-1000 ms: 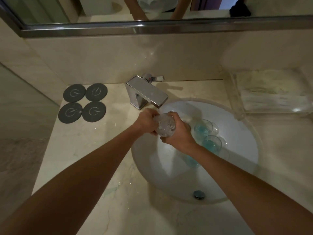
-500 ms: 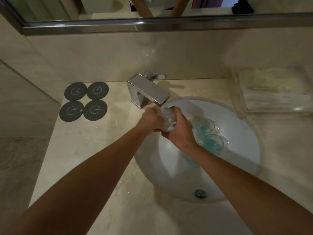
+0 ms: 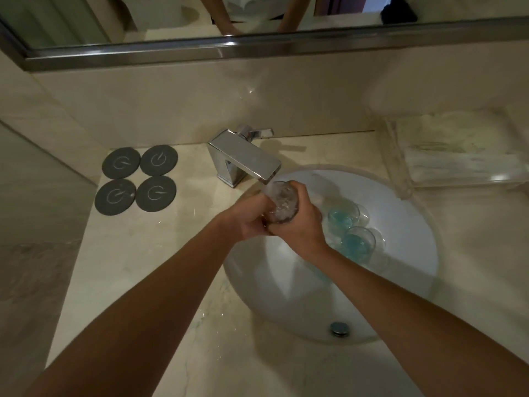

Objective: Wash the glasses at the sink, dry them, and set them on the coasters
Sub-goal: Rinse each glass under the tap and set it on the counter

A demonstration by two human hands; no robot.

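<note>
A clear glass (image 3: 282, 203) sits under the spout of the chrome faucet (image 3: 243, 160), and water runs into it. My right hand (image 3: 303, 224) wraps around its right side. My left hand (image 3: 252, 217) grips its lower left part. Two more glasses with blue liquid lie in the white sink (image 3: 400, 296): one glass (image 3: 343, 214) farther back, another glass (image 3: 357, 243) nearer me. Several dark round coasters (image 3: 136, 179) lie in a square on the counter to the left of the faucet, all bare.
A folded pale towel on a clear tray (image 3: 458, 156) rests at the back right. The sink drain (image 3: 339, 328) is near my side. A mirror frame (image 3: 257, 48) runs along the wall above. Water drops dot the marble counter (image 3: 128, 282) by the sink's left rim.
Both hands have lifted the glass up and back, closer under the spout, where water now pours into it. The other glasses have not moved.
</note>
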